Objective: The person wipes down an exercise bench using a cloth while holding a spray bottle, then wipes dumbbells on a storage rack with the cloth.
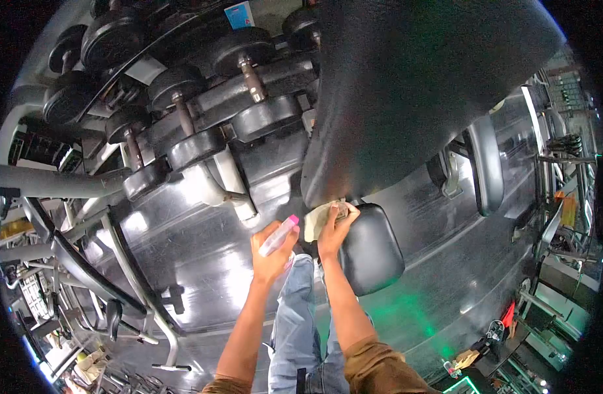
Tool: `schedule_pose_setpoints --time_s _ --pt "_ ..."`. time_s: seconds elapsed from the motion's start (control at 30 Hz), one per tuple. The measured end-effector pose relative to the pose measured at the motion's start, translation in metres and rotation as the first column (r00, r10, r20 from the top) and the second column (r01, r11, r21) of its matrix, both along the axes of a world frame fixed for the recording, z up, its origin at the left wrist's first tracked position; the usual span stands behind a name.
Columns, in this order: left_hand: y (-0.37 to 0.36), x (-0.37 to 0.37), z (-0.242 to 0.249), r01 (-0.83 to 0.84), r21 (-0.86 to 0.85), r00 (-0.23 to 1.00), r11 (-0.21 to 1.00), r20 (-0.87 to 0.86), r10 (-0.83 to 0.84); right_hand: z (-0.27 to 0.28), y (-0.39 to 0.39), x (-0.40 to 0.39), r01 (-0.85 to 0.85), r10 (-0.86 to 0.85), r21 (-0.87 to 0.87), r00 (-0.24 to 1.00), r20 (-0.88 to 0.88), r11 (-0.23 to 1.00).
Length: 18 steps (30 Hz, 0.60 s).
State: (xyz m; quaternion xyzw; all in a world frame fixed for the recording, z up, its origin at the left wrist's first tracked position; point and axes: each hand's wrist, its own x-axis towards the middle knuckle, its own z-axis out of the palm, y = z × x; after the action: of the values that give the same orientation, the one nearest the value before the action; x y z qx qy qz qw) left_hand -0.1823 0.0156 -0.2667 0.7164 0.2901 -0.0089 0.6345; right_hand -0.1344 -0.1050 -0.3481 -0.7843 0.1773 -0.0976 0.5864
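Observation:
My left hand (270, 253) is wrapped round a translucent plastic bottle (277, 238) with a bright pink top, which tilts up and to the right. Just beside it, my right hand (336, 230) grips a pale yellowish cloth (314, 224), part of which hangs out to the left of the fingers. That hand is right at the lower end of a large black padded backrest (406, 98). Below and to the right of the hand sits the black seat pad (374, 253) of the bench.
Dumbbells (252, 79) lie on a rack at the upper left. Grey machine frames (127, 276) stand on the left. Another padded bench (486, 167) is on the right, with more equipment (564, 197) beyond it. The dark floor (209, 276) is shiny.

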Motion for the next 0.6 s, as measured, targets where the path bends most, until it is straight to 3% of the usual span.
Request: schedule_pose_setpoints --time_s 0.1,0.17,0.2,0.23,0.3,0.37,0.43,0.6 --pt "0.003 -0.007 0.007 0.022 -0.089 0.999 0.996 -0.034 -0.026 0.015 0.003 0.003 0.088 -0.080 0.097 0.993 -0.087 0.991" --pt "0.003 -0.011 0.002 0.024 -0.098 0.999 0.995 -0.031 -0.027 0.051 0.016 0.015 0.121 -0.125 0.095 0.991 0.040 0.988" --pt "0.002 -0.013 0.001 0.025 -0.102 0.999 0.994 -0.025 -0.028 0.047 0.016 0.017 0.096 -0.087 -0.038 0.979 0.186 0.995" --pt "0.002 -0.013 -0.001 0.023 -0.106 0.999 0.994 -0.027 -0.026 0.045 0.015 0.015 0.094 -0.085 -0.042 0.979 0.184 0.995" --pt "0.002 -0.015 -0.002 -0.003 -0.146 0.999 0.989 -0.047 -0.003 0.046 0.013 0.011 -0.057 0.131 -0.224 0.934 0.331 0.973" --pt "0.003 -0.013 0.000 -0.017 -0.177 0.999 0.984 -0.037 0.011 0.026 0.007 0.003 -0.074 0.151 -0.238 0.933 0.327 0.969" --pt "0.005 -0.012 0.001 -0.028 -0.206 0.999 0.978 -0.026 0.023 0.010 -0.002 -0.006 -0.218 0.261 -0.275 0.957 0.129 0.936" --pt "0.018 -0.012 -0.003 -0.065 -0.207 0.997 0.976 -0.043 0.057 0.033 -0.003 0.003 -0.151 0.260 -0.378 0.931 0.255 0.914"
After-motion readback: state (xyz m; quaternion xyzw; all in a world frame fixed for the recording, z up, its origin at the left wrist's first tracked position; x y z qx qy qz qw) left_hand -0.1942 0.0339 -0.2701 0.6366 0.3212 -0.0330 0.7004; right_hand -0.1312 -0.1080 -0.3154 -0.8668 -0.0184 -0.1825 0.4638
